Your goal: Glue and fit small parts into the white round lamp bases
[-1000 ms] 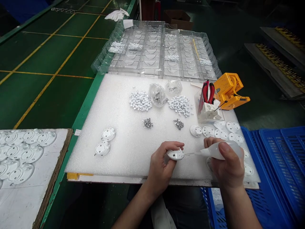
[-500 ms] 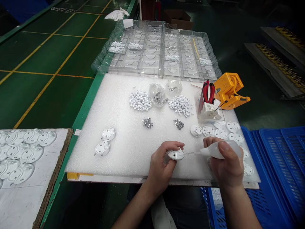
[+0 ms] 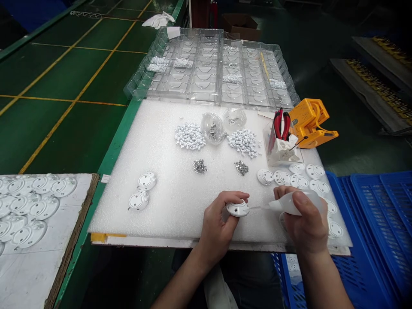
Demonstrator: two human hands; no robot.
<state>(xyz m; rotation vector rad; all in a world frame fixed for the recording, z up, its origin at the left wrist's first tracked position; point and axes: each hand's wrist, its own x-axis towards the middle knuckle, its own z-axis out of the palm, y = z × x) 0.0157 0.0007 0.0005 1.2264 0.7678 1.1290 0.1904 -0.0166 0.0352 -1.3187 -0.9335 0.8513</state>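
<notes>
While a green surface with yellow lines (image 3: pixel 96 56) fills the upper left of the frame, the work is done over a white foam sheet (image 3: pixel 170 193) at the centre, which looks matt and finely pebbled. At the top centre lie clear plastic trays (image 3: pixel 185 95), thin and glossy, with scalloped pockets. At the lower right are blue crates (image 3: pixel 391 206) with slotted walls. Smaller is the orange plastic device (image 3: pixel 307 120) at right of centre, hard and angular.

At the lower centre the two hands are apart from each other. The right hand (image 3: pixel 307 223) is closed around a translucent squeeze bottle (image 3: pixel 294 202), smooth and tapered. The left hand (image 3: pixel 217 223) pinches a white round base (image 3: pixel 237 209), shallow and domed, with a small dark hole; whether it touches the foam, I cannot tell. Still smaller are heaps of white pieces (image 3: pixel 189 136) and piles of shiny metal bits (image 3: pixel 199 166) near the middle.

Thinnest of all, the nozzle (image 3: pixel 260 207) points at the base's right rim; whether liquid comes out is too small to see. The step in hand seems to be dispensing at this rim, and the next move probably calls for a steady pinch and light, even pressure.
</notes>
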